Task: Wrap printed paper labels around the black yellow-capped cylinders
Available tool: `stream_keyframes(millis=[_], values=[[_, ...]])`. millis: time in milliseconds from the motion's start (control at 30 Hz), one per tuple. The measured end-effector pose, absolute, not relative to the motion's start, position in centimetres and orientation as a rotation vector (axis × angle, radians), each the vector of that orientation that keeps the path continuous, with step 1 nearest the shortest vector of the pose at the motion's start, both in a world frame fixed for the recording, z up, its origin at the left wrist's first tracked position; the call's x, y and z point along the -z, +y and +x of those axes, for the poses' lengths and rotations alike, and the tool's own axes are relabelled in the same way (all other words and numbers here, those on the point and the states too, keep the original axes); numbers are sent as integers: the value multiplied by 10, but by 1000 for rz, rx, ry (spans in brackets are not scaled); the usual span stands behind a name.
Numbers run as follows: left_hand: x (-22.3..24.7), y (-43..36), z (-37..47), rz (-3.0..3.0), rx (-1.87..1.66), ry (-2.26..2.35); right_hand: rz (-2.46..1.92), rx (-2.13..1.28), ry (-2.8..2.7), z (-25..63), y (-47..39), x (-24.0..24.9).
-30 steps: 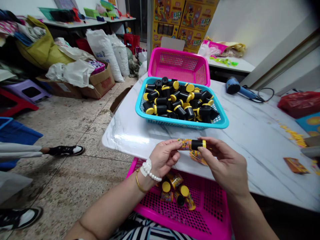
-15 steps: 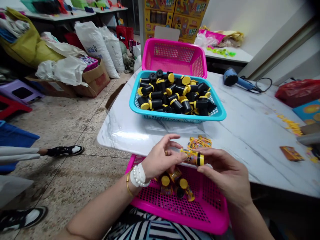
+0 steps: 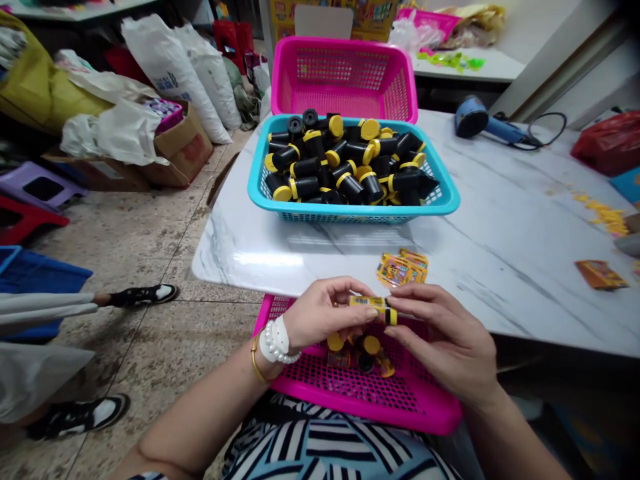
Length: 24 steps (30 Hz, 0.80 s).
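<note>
A small black canister point(image 3: 369, 304) with a yellow label wrapped around it and a yellow cap lies sideways between my hands. My left hand point(image 3: 317, 310) is closed on its labelled body, thumb across the front. The fingers of my right hand point(image 3: 450, 337) pinch the capped end at the right. Below them, a pink basket point(image 3: 425, 413) on my lap holds several labelled canisters point(image 3: 371, 345), partly hidden by the hands. Just beyond, on the table edge, lies a small pile of printed yellow labels point(image 3: 400, 268).
A blue basket point(image 3: 440, 208) full of black, yellow-capped canisters point(image 3: 350, 187) stands on the marble-patterned table point(image 3: 500, 267), before another pink basket point(image 3: 345, 100). A blue heat-gun-like tool point(image 3: 493, 123) with a cord lies right. Another person's shoe point(image 3: 150, 293) is on the floor at left.
The view has tipped downward, so the table and baskets sit higher. The canister has turned in my fingers, now showing a barcode side, and both hands have stayed on it.
</note>
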<state>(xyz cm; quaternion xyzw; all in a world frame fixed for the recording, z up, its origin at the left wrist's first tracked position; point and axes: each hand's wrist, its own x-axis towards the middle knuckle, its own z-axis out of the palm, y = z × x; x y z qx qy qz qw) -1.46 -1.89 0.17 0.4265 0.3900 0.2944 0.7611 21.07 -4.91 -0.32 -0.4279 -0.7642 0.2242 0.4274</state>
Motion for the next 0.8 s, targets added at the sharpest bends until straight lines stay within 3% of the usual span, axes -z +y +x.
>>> stream_keyframes(millis=[233,500,667,800], values=[[1,-26,4,943,-727,803,-1165,-454,-1902,202,-61,3],[4,-29,-10,940,-600,872,-1036,-377,-1918,209,-57,0],[9,-35,-10,1360,-868,896,-1258,-908,-1445,195,-61,15],[13,-40,-13,1572,-830,884,-1230,-1364,-1054,188,-71,24]])
